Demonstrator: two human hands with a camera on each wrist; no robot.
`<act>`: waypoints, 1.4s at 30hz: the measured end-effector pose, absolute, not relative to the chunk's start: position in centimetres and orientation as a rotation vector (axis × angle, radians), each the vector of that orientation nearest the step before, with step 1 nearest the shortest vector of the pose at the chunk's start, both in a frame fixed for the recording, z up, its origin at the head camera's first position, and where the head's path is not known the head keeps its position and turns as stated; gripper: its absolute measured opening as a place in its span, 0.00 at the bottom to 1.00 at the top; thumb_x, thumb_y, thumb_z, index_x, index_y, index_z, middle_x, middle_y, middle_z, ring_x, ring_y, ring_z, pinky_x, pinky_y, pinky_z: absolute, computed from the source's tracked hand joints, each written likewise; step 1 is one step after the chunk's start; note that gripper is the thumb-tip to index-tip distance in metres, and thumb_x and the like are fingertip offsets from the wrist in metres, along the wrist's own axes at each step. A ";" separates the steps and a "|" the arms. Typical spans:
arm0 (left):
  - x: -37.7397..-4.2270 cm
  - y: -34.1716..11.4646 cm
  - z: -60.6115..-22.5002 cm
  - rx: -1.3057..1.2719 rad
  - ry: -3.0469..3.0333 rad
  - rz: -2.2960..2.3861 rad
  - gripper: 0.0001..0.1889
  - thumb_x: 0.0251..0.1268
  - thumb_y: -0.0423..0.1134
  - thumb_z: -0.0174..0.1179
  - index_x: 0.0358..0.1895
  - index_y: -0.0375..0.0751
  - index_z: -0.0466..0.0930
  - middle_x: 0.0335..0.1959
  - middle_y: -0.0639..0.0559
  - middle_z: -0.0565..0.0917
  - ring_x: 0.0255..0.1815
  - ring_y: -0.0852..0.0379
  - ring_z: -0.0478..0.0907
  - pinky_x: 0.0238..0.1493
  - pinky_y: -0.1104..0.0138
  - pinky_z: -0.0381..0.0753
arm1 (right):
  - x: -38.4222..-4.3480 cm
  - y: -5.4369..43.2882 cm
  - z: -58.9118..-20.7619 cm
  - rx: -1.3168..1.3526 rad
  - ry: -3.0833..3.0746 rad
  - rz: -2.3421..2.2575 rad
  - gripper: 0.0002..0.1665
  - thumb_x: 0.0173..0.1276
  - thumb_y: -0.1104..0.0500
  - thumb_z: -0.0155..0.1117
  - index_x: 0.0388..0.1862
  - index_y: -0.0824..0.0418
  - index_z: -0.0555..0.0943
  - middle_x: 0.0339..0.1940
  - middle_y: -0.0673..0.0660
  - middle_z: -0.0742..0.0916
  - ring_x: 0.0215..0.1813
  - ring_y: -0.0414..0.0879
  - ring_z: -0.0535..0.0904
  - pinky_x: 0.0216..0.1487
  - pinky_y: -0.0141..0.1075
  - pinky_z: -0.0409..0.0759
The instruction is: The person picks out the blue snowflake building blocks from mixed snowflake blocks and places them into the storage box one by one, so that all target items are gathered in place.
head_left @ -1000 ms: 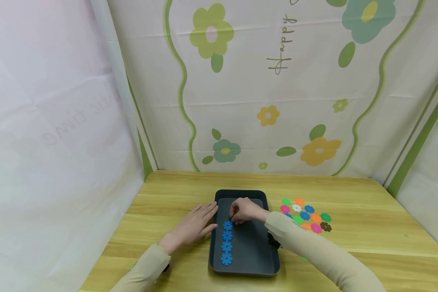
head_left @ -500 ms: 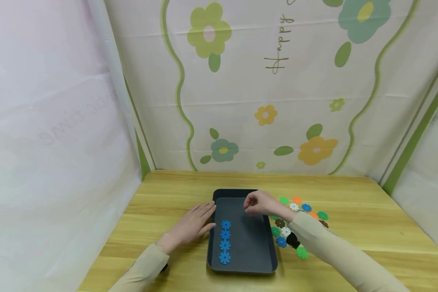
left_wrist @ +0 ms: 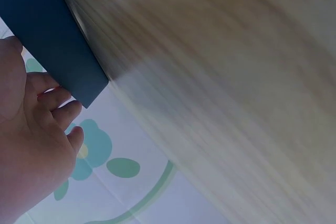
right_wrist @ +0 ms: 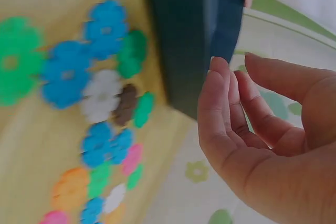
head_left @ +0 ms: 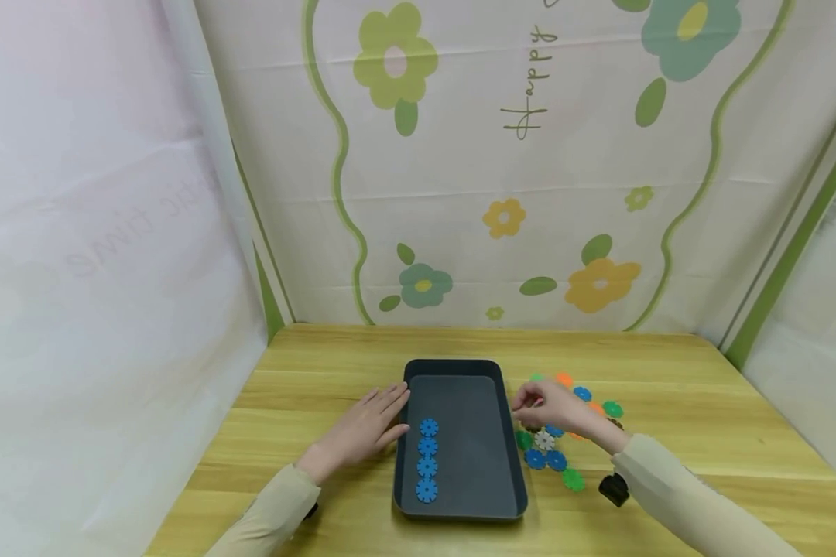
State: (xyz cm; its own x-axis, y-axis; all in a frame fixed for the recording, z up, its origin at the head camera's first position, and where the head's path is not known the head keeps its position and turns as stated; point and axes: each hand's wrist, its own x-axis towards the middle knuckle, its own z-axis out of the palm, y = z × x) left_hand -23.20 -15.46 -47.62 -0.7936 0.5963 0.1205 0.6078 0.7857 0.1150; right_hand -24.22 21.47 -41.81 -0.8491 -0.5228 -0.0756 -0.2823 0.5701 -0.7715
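Several blue notched snowflake discs (head_left: 427, 467) lie in a row along the left side of a dark grey tray (head_left: 470, 464). My left hand (head_left: 358, 429) touches the tray's left rim with its fingers extended; in the left wrist view, its fingertips rest against the tray wall (left_wrist: 58, 35). Just right of the tray, my right hand (head_left: 557, 406) is over a group of loose discs. The right wrist view shows this hand (right_wrist: 262, 135) with bent fingers and a gap between thumb and fingertips, holding nothing. Part of the disc group is hidden beneath the hand.
Blue discs (head_left: 535, 459), a white disc (head_left: 545, 440), a light green disc (head_left: 573, 480) and several of other colours lie on the wooden table (head_left: 320, 363) right of the tray. A flowered cloth (head_left: 460, 155) hangs behind the table.
My right hand has moved right, from the upper end of the blue row, across the tray to the loose discs. The left hand and the blue row stay in place.
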 end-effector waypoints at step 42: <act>-23.3 -15.5 -47.5 -0.990 -2.885 -0.199 0.34 0.78 0.56 0.45 0.77 0.40 0.58 0.79 0.47 0.60 0.80 0.48 0.59 0.80 0.50 0.58 | -20.3 26.2 -46.7 -0.598 2.816 -0.846 0.20 0.51 0.58 0.80 0.31 0.61 0.76 0.27 0.50 0.81 0.27 0.31 0.70 0.27 0.26 0.73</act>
